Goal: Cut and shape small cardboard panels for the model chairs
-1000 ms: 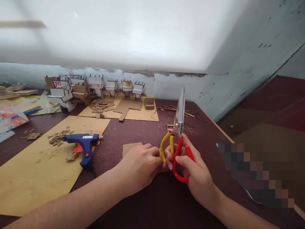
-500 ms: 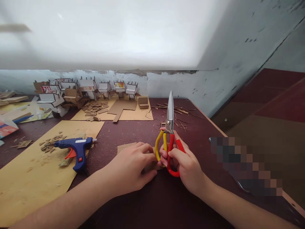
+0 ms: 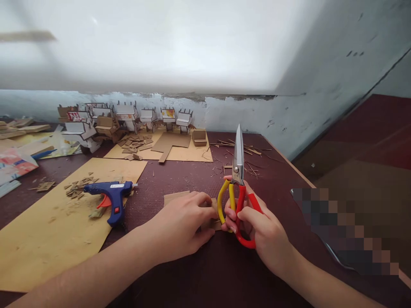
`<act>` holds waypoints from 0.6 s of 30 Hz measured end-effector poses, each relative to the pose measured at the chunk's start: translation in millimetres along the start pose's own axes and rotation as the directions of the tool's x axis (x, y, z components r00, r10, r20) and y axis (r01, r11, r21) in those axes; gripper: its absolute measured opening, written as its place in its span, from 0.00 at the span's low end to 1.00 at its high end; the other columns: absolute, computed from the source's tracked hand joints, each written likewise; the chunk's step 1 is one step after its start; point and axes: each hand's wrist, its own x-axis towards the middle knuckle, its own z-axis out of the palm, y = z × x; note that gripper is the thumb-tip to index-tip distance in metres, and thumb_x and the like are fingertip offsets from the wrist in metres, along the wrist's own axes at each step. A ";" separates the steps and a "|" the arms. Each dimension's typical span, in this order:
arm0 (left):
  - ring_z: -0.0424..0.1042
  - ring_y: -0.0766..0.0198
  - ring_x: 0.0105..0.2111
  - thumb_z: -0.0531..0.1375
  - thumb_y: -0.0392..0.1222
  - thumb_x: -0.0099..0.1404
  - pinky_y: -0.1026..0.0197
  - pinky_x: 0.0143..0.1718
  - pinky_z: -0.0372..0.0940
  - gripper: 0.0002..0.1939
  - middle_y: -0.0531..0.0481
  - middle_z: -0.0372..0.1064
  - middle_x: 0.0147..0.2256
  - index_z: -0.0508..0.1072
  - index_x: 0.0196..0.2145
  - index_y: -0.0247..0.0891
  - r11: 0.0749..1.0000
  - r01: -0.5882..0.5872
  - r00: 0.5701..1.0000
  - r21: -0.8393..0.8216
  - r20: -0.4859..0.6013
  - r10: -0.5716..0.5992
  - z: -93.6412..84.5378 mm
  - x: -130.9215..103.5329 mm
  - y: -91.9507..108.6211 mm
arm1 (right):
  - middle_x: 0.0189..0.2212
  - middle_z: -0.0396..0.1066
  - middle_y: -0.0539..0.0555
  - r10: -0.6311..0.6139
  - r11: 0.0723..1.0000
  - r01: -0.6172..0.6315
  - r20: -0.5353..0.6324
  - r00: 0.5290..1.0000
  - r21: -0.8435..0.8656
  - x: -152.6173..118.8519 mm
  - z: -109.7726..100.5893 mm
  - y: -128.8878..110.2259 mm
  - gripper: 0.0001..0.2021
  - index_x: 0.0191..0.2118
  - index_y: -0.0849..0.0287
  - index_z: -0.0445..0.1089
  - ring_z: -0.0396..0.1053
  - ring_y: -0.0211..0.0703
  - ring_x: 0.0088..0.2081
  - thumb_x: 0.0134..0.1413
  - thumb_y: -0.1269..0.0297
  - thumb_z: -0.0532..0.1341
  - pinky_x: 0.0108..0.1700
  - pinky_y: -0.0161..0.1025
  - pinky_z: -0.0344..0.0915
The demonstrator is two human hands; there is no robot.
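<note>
My right hand is wrapped round the scissors, which have one yellow and one red handle; their blades are closed and point away from me. Just left of them, my left hand rests low over the table with its fingers bent together. Under and beside those fingers lie pieces of cardboard, mostly covered by the hand. Whether the left fingers grip the cardboard is hidden.
A blue glue gun lies on a yellow sheet at the left. Several small cardboard models line the wall. Cardboard scraps, thin strips and a cardboard box-like piece lie farther back. A blurred-out object is at right.
The whole view has shifted, so most things appear farther right. My right hand and the scissors have moved slightly away from my left hand, toward the right.
</note>
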 end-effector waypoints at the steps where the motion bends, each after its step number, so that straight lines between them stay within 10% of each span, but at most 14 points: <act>1: 0.74 0.56 0.44 0.62 0.40 0.69 0.52 0.48 0.68 0.05 0.47 0.72 0.46 0.77 0.42 0.42 1.000 -0.004 1.000 -0.002 -0.007 0.004 0.7 0.3 0.3 | 0.27 0.65 0.45 -0.004 1.000 0.004 -0.002 1.000 -0.004 -0.9 -0.4 0.8 0.40 0.69 0.48 0.55 0.61 0.42 0.27 0.47 0.69 0.61 0.36 0.41 0.66; 18: 0.73 0.56 0.44 0.59 0.34 0.70 0.54 0.48 0.69 0.08 0.45 0.73 0.45 0.78 0.42 0.38 0.997 -0.041 0.997 -0.069 -0.067 0.037 11.4 1.0 1.5 | 0.27 0.63 0.46 0.025 0.994 -0.023 0.025 0.999 -0.103 -12.1 -0.7 0.0 0.22 0.53 0.50 0.63 0.58 0.41 0.27 0.50 0.67 0.61 0.37 0.41 0.67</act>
